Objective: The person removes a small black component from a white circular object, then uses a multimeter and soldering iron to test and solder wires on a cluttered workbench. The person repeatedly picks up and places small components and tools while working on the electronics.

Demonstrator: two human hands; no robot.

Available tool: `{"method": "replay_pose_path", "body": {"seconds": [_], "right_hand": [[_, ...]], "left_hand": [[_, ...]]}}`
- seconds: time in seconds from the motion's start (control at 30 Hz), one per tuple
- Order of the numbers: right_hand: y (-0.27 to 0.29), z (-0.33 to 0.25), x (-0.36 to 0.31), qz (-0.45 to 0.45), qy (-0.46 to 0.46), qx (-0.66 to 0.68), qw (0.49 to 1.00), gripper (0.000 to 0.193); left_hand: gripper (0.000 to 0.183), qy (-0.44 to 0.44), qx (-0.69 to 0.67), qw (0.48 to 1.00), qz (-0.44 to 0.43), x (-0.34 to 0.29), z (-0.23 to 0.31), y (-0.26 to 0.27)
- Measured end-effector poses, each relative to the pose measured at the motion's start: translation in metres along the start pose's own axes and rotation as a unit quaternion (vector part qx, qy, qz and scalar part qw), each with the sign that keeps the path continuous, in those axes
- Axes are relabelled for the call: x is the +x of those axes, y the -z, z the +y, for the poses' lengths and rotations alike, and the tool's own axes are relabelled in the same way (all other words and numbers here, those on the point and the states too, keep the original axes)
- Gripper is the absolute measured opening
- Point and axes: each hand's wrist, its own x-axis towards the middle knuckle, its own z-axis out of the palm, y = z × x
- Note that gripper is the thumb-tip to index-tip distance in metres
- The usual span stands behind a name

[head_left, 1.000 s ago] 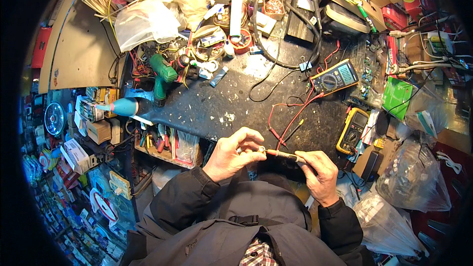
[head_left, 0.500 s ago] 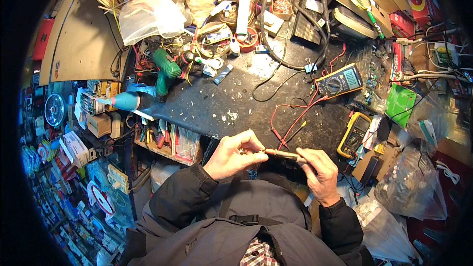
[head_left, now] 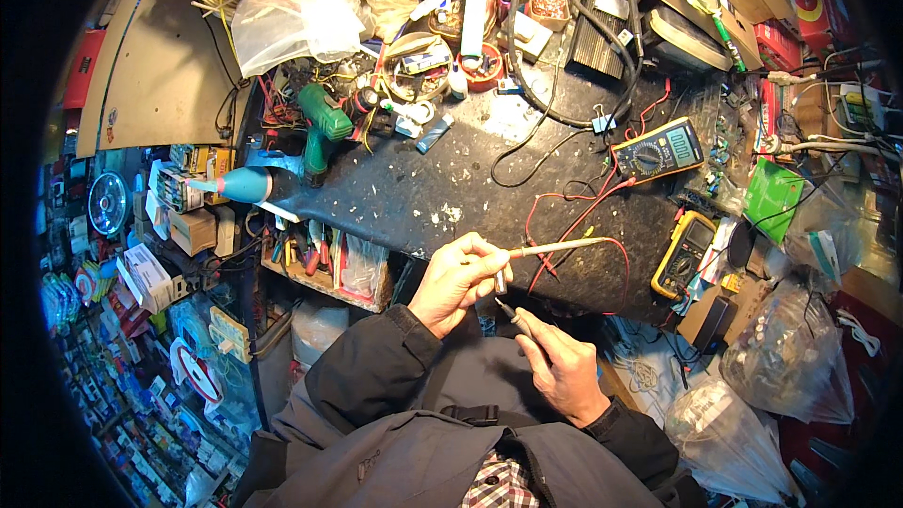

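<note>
My left hand (head_left: pixel 461 284) is closed in a pinch above my lap, by the bench's front edge. From its fingers a slender pale rod (head_left: pixel 569 246) with a copper-coloured end points right, and a red lead curves down from the far end. A small metallic piece (head_left: pixel 501 280) shows below the fingertips, partly hidden. In my right hand (head_left: pixel 566 372) is a dark, pen-like tool (head_left: pixel 511 314) with a thin tip. That tip lies close to the metallic piece; whether they touch I cannot tell.
On the dark bench (head_left: pixel 404 212) lie a multimeter (head_left: pixel 658 152) with red leads and a green cordless drill (head_left: pixel 324 127). A yellow multimeter (head_left: pixel 685 256) sits at the right edge, beside plastic bags (head_left: pixel 785 357). A blue squeeze bottle (head_left: pixel 246 185) lies left.
The rod was level between both hands; now only the left holds it, its free end pointing right. My right hand has moved down and left and now grips the dark pen-like tool.
</note>
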Motion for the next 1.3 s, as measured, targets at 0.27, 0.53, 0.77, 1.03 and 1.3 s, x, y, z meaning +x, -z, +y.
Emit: {"method": "replay_pose_path", "body": {"seconds": [0.27, 0.53, 0.77, 1.03, 1.3], "right_hand": [[0.0, 0.002, -0.002, 0.026, 0.004, 0.004, 1.0, 0.033], [0.005, 0.001, -0.009, 0.022, -0.014, -0.009, 1.0, 0.039], [0.004, 0.004, -0.015, 0.023, -0.034, -0.003, 0.999, 0.037], [0.005, 0.005, -0.018, 0.03, -0.036, 0.008, 0.999, 0.035], [0.02, 0.013, -0.006, 0.097, -0.002, -0.007, 0.995, 0.037]], "left_hand": [[0.01, -0.01, 0.009, 1.0, 0.016, -0.004, 0.0, -0.003], [0.013, -0.037, 0.045, 0.998, 0.038, -0.008, -0.001, -0.012], [0.013, -0.041, 0.05, 0.997, 0.035, -0.009, -0.007, -0.015], [0.013, -0.042, 0.052, 0.997, 0.038, -0.01, -0.009, -0.019], [0.015, -0.068, 0.027, 0.997, 0.006, -0.013, -0.014, -0.01]]}}
